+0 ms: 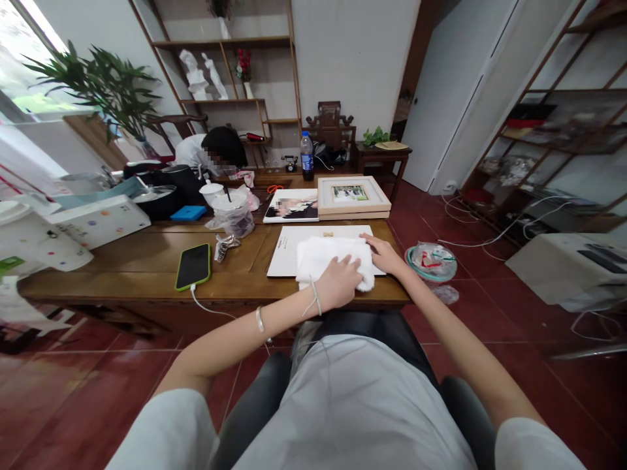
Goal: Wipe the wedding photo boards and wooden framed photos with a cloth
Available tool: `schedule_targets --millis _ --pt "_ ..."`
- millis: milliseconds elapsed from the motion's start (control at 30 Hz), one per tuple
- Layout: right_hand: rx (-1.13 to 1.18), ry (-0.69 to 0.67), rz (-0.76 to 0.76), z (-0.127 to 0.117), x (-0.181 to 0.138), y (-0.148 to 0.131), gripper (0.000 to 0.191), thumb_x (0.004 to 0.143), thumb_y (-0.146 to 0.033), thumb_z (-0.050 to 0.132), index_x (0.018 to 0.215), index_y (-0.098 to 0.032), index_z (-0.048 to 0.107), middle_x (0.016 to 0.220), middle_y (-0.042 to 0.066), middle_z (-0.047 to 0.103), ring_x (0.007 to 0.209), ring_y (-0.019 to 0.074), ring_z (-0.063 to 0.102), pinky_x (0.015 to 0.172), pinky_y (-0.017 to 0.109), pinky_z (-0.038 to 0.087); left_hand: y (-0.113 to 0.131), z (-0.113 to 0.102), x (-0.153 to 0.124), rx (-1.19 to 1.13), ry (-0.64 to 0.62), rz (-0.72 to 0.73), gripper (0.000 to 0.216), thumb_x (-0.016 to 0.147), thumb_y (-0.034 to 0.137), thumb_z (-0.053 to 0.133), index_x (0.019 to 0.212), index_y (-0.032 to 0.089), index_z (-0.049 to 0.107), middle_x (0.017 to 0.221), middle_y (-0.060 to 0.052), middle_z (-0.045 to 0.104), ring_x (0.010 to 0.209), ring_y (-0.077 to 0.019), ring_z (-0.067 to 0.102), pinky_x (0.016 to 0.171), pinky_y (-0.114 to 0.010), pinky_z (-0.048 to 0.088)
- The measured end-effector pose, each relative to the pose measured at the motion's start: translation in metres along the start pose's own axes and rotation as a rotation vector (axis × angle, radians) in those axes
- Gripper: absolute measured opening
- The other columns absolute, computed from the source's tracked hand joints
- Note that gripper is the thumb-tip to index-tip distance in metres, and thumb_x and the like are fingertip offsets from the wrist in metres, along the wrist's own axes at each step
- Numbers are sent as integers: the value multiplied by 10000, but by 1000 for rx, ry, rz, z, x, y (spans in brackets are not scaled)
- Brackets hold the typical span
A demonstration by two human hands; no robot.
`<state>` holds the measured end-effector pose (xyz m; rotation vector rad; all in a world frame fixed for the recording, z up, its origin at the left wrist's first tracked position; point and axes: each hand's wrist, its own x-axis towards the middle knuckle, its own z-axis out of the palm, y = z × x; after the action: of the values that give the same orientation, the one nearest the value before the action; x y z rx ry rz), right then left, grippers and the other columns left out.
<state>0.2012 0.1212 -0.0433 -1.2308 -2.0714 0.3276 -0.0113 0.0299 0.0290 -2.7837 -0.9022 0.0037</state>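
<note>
A folded white towel (pixel 321 258) lies over a flat white panel (pixel 289 251) at the table's front edge. A small tan hanger-like fitting (pixel 328 234) shows on the panel above the towel. My left hand (pixel 341 281) presses on the towel from above, fingers bent and gripping it; the thumb is hidden. At the panel's right edge rests my right hand (pixel 385 254), its fingers stretched out and touching the panel and the towel's corner.
Behind the panel are a photo print (pixel 294 205) and a framed picture (pixel 353 194) on another frame. A phone (pixel 193 266) with a cable, a bagged cup (pixel 232 212) and a bottle (pixel 306 156) stand on the table (pixel 235 267). A person (pixel 196 150) bends opposite.
</note>
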Motion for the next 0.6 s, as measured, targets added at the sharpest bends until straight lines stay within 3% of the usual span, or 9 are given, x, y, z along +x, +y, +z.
schedule_targets --millis 200,333,467,600 --pt "-18 27 8 2 0 -2 390 844 -177 501 1194 -213 669 1320 72 618 1294 261 513 1131 468 354 -60 20 48 -25 -44 -130 319 870 130 470 1123 134 664 1496 -131 407 1357 -296 390 1054 -489 376" --pt "-26 31 26 4 0 1 371 856 -195 507 1187 -196 675 1312 95 621 1293 259 514 1133 473 351 -88 30 66 -107 -7 -157 364 957 321 422 1237 175 603 1526 -122 362 1408 -297 307 1107 -535 284" --pt "-18 36 22 4 0 1 370 851 -195 519 1185 -216 677 1307 81 627 1292 255 515 1129 469 358 -84 31 66 -99 -2 -157 356 985 309 378 1229 191 608 1514 -115 383 1396 -298 322 1093 -558 293" --pt "-7 24 -6 3 1 1 377 849 -193 512 1188 -211 676 1310 88 624 1290 263 515 1123 471 362 -47 21 39 -37 -15 -124 315 962 212 412 1153 155 655 1454 -149 452 1335 -318 399 1045 -551 363"
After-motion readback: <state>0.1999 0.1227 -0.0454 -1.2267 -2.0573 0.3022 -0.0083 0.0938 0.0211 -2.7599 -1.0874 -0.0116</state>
